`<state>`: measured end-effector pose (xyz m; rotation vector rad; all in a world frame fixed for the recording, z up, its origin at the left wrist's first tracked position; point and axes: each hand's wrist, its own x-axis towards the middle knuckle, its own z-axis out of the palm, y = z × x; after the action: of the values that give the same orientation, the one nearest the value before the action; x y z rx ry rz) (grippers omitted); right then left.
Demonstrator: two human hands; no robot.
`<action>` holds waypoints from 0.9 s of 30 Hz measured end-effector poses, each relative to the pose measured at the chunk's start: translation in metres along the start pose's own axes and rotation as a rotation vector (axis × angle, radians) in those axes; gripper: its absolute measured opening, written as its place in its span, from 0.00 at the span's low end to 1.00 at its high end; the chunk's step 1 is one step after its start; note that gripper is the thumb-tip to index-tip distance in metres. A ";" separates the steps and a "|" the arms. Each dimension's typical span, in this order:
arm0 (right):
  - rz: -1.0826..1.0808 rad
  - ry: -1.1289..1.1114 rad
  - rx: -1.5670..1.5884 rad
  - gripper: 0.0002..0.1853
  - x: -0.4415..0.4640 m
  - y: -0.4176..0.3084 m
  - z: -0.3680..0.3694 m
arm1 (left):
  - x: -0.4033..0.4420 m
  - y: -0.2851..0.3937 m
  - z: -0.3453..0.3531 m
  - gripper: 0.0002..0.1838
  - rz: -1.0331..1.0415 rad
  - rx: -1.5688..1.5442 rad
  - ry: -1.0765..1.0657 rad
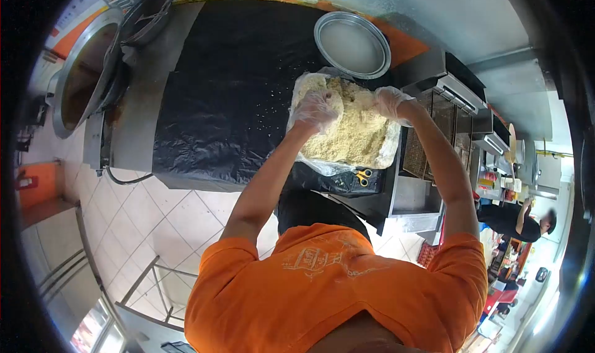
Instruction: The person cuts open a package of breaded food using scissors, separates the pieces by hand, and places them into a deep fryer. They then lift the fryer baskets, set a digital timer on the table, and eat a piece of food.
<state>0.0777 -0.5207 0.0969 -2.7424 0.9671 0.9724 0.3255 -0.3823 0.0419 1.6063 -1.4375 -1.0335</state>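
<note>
Pale yellowish crumbs, like breading (356, 133), fill a shallow tray lined with clear plastic (389, 153). My left hand (315, 110), in a clear plastic glove, rests in the crumbs at the tray's left side, its fingers stretched toward the far edge. My right hand (393, 104), gloved the same way, is at the upper right edge of the tray; its fingertips are hidden against the crumbs. Darker, clumpier crumbs lie between the hands at the far end. Yellow-handled scissors (363, 177) lie at the near edge, below the tray.
Black plastic sheeting (217, 105) covers the table, with crumbs scattered on it. Behind the tray is a round metal pan (352, 45) with whitish contents. Wire fryer baskets (434, 130) stand at the right, a large pot (87, 74) at the far left. Another person (520, 221) stands farther right.
</note>
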 end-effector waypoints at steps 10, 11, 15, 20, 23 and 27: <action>0.050 0.181 -0.171 0.09 -0.034 -0.001 0.014 | -0.009 0.051 -0.005 0.27 -0.001 0.055 0.008; 0.046 0.263 -0.167 0.09 -0.035 0.003 0.022 | -0.007 0.046 -0.001 0.27 -0.001 0.059 0.002; 0.201 0.251 0.026 0.10 -0.057 -0.032 -0.020 | -0.001 0.048 0.005 0.28 0.015 0.239 -0.003; 0.227 0.557 0.323 0.10 -0.050 -0.019 0.005 | -0.007 0.053 0.005 0.27 -0.054 0.217 0.073; 0.176 0.273 0.225 0.12 -0.057 -0.032 -0.027 | -0.015 0.057 0.002 0.20 -0.012 0.331 -0.089; 0.219 0.287 0.230 0.12 -0.069 -0.033 -0.024 | -0.014 0.054 0.010 0.22 -0.077 0.157 0.011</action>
<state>0.0689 -0.4639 0.1522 -2.6642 1.3525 0.4555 0.2940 -0.3743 0.0878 1.7891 -1.4913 -0.9734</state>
